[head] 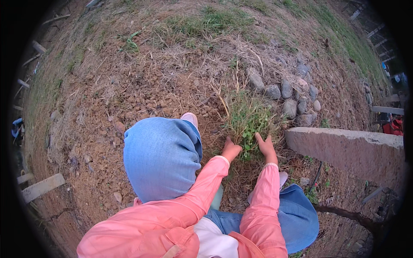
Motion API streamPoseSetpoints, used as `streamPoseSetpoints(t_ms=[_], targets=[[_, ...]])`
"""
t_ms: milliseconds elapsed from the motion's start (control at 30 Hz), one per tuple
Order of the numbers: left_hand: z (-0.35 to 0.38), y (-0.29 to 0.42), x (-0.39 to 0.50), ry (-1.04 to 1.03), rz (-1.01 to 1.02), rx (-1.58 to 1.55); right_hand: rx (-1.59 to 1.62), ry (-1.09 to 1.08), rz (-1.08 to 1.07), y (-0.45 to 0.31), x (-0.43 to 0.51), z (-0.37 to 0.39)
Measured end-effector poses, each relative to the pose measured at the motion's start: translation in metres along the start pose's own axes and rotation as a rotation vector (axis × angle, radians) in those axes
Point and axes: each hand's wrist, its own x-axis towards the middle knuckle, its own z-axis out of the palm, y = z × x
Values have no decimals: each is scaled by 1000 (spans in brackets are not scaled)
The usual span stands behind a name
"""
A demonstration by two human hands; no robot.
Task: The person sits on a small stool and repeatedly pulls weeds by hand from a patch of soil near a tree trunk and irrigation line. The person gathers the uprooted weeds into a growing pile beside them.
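Observation:
A clump of green weeds and dry grass (246, 119) grows from the brown soil in front of my knees. At its lower left edge is my left hand (231, 149), closed around some of the stems. On the right side of the same clump, my right hand (266, 146) has its thumb and fingers apart, touching the leaves; whether it grips any is not clear. The roots and the base of the clump are hidden by leaves and grass.
Rounded stones (289, 108) lie piled beyond the clump to the right. A concrete post (345, 148) rises close on my right. A brown woody stem (348, 213) is at the lower right. Another post (43, 187) stands far left, near a distant person (16, 127).

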Motion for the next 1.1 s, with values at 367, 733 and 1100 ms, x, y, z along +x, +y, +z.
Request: streamPoseSetpoints(t_ms=[367,733,1100], targets=[[6,-39,24,-72,29,-40,-116,-29,-106,-11,-24,-7],[-28,-36,14,-297,-98,341,-306,-144,-184,-18,-55,-10],[-11,46,-26,-162,242,440,-255,-77,33,-8,-73,-44]])
